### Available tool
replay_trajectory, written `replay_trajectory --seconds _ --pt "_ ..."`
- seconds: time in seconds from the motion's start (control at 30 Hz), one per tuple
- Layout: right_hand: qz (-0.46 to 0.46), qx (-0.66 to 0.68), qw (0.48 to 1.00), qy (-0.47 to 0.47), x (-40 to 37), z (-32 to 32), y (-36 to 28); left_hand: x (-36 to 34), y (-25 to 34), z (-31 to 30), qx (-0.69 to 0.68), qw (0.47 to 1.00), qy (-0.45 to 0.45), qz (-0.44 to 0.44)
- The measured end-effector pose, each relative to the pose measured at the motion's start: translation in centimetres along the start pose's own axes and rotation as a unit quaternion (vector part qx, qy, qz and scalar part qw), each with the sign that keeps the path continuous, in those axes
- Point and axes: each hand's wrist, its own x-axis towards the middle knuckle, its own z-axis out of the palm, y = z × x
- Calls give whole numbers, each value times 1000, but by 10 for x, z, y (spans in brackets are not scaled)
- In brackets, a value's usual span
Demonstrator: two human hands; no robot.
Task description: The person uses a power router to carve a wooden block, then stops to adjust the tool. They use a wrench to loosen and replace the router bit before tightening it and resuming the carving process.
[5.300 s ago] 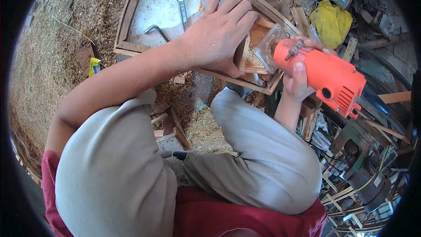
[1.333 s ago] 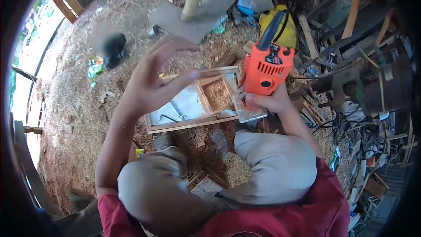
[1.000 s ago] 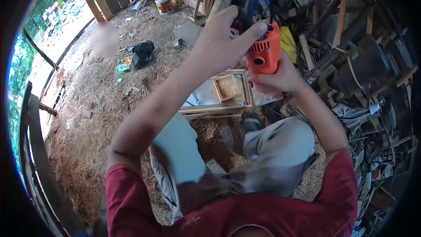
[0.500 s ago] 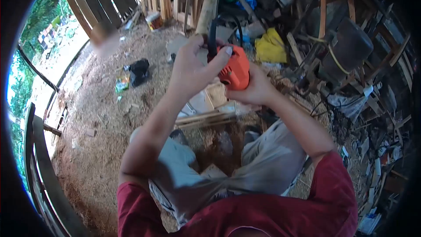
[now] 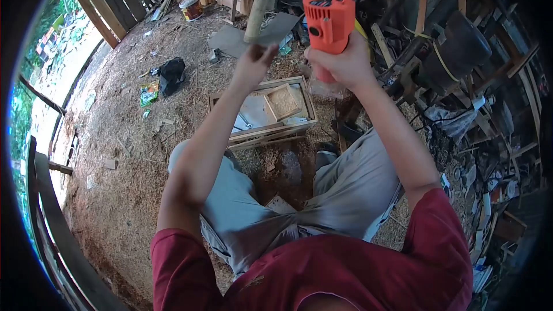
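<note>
orange router (image 5: 329, 18) upright in grip of right hand (image 5: 341, 64), left hand (image 5: 254, 64) beside

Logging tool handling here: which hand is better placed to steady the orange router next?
Probably left: the left hand is free, just beside the orange router, while the right hand grips its base.

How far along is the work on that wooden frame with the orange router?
Done, seemingly: sawdust fills the small box inside the wooden frame, so cutting has likely happened. In hand: the right hand grips the orange router upright, above the frame; the left hand is open, empty. Left: cannot tell.
</note>
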Motion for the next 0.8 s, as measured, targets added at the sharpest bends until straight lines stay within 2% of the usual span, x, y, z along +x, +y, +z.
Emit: replay_trajectory --seconds 0.03,0.1,0.17,0.27,0.47,0.57,0.8 --pt "2 2 1000 7 -1 -4 6 -2 -21 9 54 998 -24 -29" --pt "7 7 1000 21 -2 -12 19 -19 -54 23 333 942 -36 20" --pt "-10 -3 998 58 -8 -15 41 -37 -73 35 435 893 -90 -70" --pt "65 79 990 101 -9 -19 43 -54 -105 37 515 841 -157 -61" --pt "85 74 986 121 -7 -26 49 -57 -120 37 518 839 -161 -34" --pt "117 115 979 122 -10 -23 43 -55 -112 45 493 855 -156 -49" --pt "133 107 978 123 -14 -24 46 -44 -138 57 460 874 -160 -8"
